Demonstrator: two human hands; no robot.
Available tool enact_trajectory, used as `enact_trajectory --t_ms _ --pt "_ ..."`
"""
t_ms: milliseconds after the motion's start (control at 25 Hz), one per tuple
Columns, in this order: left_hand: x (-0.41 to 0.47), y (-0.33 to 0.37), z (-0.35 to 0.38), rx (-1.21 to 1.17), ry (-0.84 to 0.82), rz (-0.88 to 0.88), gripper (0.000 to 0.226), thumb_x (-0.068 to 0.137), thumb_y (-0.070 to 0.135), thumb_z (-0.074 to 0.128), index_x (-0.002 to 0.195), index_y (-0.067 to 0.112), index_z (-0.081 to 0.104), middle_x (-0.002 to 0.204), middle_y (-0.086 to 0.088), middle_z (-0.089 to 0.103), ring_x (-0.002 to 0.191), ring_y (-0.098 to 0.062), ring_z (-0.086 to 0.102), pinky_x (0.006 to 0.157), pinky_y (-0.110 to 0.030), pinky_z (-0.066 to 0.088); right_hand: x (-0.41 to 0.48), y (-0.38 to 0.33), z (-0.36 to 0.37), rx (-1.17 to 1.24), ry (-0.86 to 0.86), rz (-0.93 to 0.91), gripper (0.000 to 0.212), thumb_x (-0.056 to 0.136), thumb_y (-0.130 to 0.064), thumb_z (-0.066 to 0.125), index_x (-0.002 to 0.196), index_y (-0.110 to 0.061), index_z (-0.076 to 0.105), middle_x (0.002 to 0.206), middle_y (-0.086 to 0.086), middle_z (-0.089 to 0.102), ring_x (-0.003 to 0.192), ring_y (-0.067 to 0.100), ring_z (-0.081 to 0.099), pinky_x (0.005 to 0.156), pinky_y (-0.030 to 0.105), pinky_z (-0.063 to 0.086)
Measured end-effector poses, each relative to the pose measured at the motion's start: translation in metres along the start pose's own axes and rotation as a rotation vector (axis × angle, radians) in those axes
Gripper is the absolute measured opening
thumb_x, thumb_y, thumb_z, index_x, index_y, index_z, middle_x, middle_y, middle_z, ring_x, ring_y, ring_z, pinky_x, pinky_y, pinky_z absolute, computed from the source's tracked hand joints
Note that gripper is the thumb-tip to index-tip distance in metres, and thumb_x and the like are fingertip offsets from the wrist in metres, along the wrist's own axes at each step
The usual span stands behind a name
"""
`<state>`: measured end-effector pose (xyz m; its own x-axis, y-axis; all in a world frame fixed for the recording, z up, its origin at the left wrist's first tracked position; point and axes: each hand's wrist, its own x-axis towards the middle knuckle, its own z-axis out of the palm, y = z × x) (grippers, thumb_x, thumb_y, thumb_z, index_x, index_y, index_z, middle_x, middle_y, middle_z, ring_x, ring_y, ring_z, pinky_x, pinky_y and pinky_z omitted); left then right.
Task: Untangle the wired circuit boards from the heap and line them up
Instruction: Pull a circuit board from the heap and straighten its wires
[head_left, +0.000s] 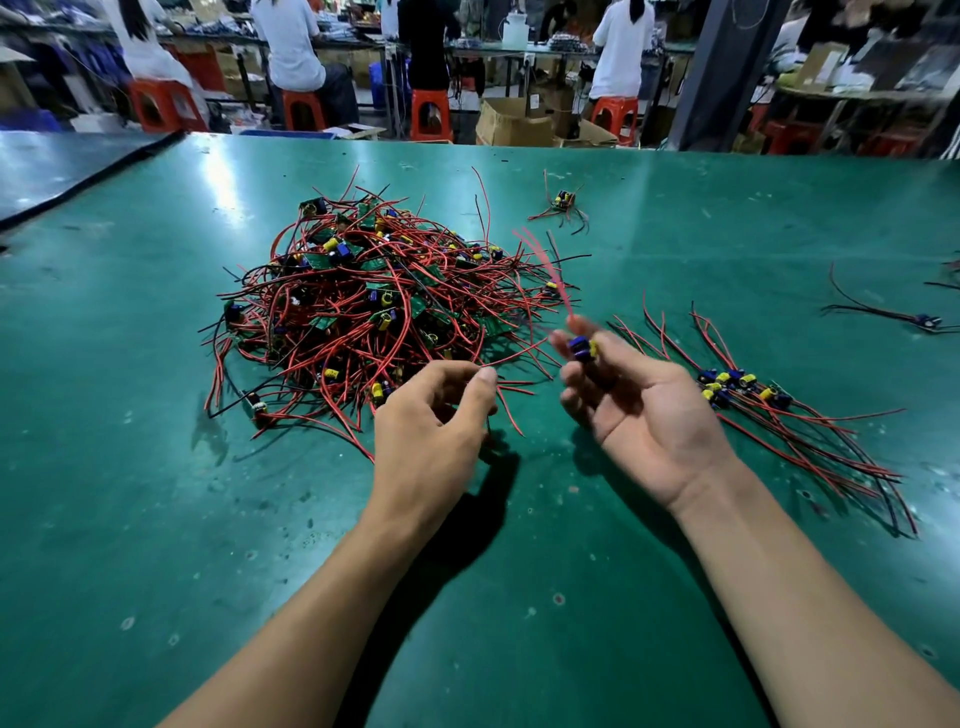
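The right hand (639, 410) pinches a small circuit board (583, 347) with a blue capacitor, a yellow part and blurred red leads. It is held above the green table (156, 467), between the tangled heap (374, 296) and the lined-up row (743, 389). The left hand (431, 421) has curled fingers that pinch a red wire (511, 358) at the heap's near edge.

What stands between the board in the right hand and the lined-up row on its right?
Nothing visible does: only bare green mat lies between the right hand, which grips the board, and the row. The board's red wires are blurred; whether they are free of the heap I cannot tell.
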<state>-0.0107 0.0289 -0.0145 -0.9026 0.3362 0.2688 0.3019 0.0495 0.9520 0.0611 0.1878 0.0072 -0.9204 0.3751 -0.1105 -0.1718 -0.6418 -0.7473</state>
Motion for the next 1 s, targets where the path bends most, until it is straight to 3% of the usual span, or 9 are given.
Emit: enact_trajectory --t_ms 120,200,360,560,680,1000 --pt "-0.001 0.007 0.004 -0.286 -0.091 -0.161 0.024 0.099 0.028 0.054 0.086 0.017 0.071 0.078 -0.011 0.072 0.056 -0.023 0.061 0.053 -0.034 0.053 0.000 0.008 0.002 -0.218 -0.031 0.044 0.022 0.093 -0.011 0.051 0.110 -0.013 0.065 0.092 0.004 0.075 0.059 0.008 0.060 0.056 0.017 0.050" --pt "0.001 0.013 0.002 -0.491 -0.168 -0.318 0.028 0.099 0.030 0.053 0.085 0.016 0.074 0.078 -0.012 0.070 0.055 -0.021 0.061 0.054 -0.032 0.052 -0.001 0.011 0.005 -0.287 -0.035 0.075 0.023 0.099 -0.008 0.047 0.109 -0.012 0.067 0.088 0.003 0.072 0.059 0.009 0.059 0.057 0.018 0.048" --pt "0.002 0.015 -0.002 -0.687 -0.354 -0.437 0.024 0.075 0.027 0.063 0.089 0.013 0.077 0.081 -0.007 0.067 0.063 -0.017 0.064 0.058 -0.024 0.052 -0.002 0.012 0.005 -0.317 -0.039 0.079 0.023 0.098 -0.006 0.049 0.099 -0.009 0.072 0.080 0.006 0.069 0.059 0.010 0.060 0.065 0.023 0.049" --pt "0.001 0.012 -0.002 -0.661 -0.378 -0.433 0.029 0.068 0.020 0.066 0.093 0.009 0.076 0.083 -0.010 0.071 0.067 -0.019 0.069 0.062 -0.024 0.055 -0.004 0.010 0.005 -0.267 -0.059 0.088 0.015 0.086 -0.012 0.066 0.099 -0.006 0.071 0.087 0.012 0.070 0.065 0.015 0.063 0.066 0.026 0.060" --pt "0.001 0.011 -0.001 -0.615 -0.376 -0.410 0.031 0.065 0.014 0.072 0.094 0.006 0.075 0.087 -0.016 0.074 0.066 -0.020 0.071 0.060 -0.022 0.056 -0.005 0.009 0.006 -0.309 -0.026 0.057 0.021 0.074 -0.012 0.074 0.092 -0.010 0.065 0.079 0.007 0.071 0.063 0.014 0.067 0.061 0.025 0.059" --pt "0.004 0.011 -0.003 -0.656 -0.365 -0.433 0.021 0.064 0.008 0.072 0.083 0.012 0.079 0.093 -0.014 0.075 0.064 -0.019 0.072 0.060 -0.023 0.058 0.001 0.005 0.003 -0.230 0.200 -0.025 0.011 0.092 -0.015 0.065 0.084 -0.011 0.058 0.064 0.002 0.068 0.052 0.010 0.066 0.047 0.019 0.053"
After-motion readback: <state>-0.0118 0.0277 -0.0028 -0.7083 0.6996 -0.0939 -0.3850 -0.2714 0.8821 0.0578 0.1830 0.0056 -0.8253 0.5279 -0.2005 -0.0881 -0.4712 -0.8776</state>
